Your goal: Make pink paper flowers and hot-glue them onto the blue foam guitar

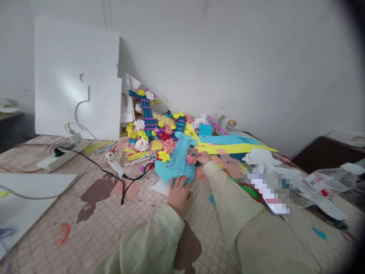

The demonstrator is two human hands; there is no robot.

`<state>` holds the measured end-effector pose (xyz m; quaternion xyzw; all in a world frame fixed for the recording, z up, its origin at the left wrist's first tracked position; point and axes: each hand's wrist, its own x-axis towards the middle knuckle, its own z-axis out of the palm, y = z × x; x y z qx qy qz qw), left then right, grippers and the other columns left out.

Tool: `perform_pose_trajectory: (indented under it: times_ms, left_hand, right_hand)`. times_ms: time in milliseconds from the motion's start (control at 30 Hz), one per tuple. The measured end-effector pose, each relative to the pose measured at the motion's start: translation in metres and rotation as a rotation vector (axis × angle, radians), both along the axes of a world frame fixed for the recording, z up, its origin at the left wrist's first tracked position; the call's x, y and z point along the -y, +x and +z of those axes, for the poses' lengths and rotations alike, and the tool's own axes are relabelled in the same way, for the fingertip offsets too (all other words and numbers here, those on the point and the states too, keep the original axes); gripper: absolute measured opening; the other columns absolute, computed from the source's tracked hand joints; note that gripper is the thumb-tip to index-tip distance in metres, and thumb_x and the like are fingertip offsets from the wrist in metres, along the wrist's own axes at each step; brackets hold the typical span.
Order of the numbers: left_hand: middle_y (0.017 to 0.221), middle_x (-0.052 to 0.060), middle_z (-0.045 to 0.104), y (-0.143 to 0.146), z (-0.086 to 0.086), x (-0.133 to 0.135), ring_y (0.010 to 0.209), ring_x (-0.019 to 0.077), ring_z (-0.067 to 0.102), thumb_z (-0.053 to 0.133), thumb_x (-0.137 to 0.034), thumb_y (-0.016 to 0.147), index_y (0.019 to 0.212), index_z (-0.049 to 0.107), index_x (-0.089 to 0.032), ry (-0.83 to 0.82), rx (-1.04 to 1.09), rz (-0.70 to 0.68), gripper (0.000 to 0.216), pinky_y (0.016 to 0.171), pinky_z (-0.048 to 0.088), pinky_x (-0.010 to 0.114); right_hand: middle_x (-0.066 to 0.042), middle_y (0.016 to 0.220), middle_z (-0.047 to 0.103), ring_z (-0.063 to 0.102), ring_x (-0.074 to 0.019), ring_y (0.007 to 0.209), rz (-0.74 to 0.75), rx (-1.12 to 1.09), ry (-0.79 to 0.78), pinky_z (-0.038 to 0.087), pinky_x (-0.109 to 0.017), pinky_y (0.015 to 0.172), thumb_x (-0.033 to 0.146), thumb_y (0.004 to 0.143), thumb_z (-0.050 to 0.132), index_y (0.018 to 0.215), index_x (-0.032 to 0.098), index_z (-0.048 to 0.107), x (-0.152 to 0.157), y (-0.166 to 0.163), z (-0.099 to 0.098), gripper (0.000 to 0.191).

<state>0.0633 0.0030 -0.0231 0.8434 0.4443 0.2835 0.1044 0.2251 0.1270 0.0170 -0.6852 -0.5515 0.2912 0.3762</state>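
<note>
A light-blue toy guitar (181,160) with small pins or pegs on its front lies in the middle, its neck pointing away from me. My left hand (179,196) holds the guitar's lower edge, fingers over its front. At the guitar's right side, my right hand (203,158) has its thumb and fingertips closed on a pink crinkled paper flower (191,159), which touches the body's edge. A yellow paper flower (164,156) sits on the body's upper left. Whether the pink flower is fixed to the guitar, I cannot tell.
Behind lie dark-blue guitars (147,112) amid several paper flowers. A glue gun (114,163) with a black cable and a power strip (64,156) are left. Yellow paper strips (239,148), red-handled scissors (252,190) and plastic packaging (327,182) lie right. A white board (76,80) leans on the wall.
</note>
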Motion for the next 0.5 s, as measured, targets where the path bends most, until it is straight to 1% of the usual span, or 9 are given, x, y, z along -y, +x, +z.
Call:
perform_pose_trajectory:
  times_ms: [200,333,400,500]
  left_hand:
    - [0.116,0.007,0.051,-0.001,-0.001,-0.001,0.114,0.0248,0.039,0.054,-0.017,0.072,0.096,0.058,-0.022,-0.015,0.038,-0.007,0.025,0.097,0.020,0.050]
    - [0.114,0.006,0.052,-0.002,-0.002,0.000,0.113,0.0241,0.040,0.056,-0.015,0.069,0.093,0.060,-0.023,-0.018,0.091,-0.010,0.025,0.096,0.021,0.049]
    - [0.114,0.006,0.053,-0.001,-0.003,0.000,0.112,0.0239,0.042,0.056,-0.014,0.068,0.090,0.060,-0.024,-0.022,0.138,0.006,0.025,0.096,0.023,0.049]
    - [0.110,0.005,0.054,-0.002,-0.001,-0.003,0.108,0.0224,0.045,0.054,-0.014,0.070,0.088,0.061,-0.023,-0.031,0.248,0.059,0.022,0.092,0.030,0.045]
  right_hand:
    - [-0.006,0.110,0.053,0.055,-0.0193,0.093,-0.021,0.032,-0.016,0.047,-0.037,0.077,0.030,0.083,0.049,0.109,0.015,0.051,0.004,-0.004,0.000,0.029]
    - [-0.006,0.112,0.053,0.054,-0.0169,0.092,-0.016,0.032,-0.001,0.047,-0.035,0.078,0.029,0.085,0.046,0.106,0.019,0.053,0.007,-0.004,0.005,0.024]
    - [-0.006,0.111,0.053,0.054,-0.0164,0.091,-0.014,0.026,0.003,0.047,-0.034,0.078,0.029,0.086,0.044,0.103,0.019,0.055,0.009,0.000,0.010,0.023]
    - [-0.006,0.110,0.054,0.055,-0.0162,0.090,-0.018,0.016,0.005,0.047,-0.034,0.077,0.029,0.086,0.045,0.103,0.019,0.054,0.018,0.012,0.016,0.023]
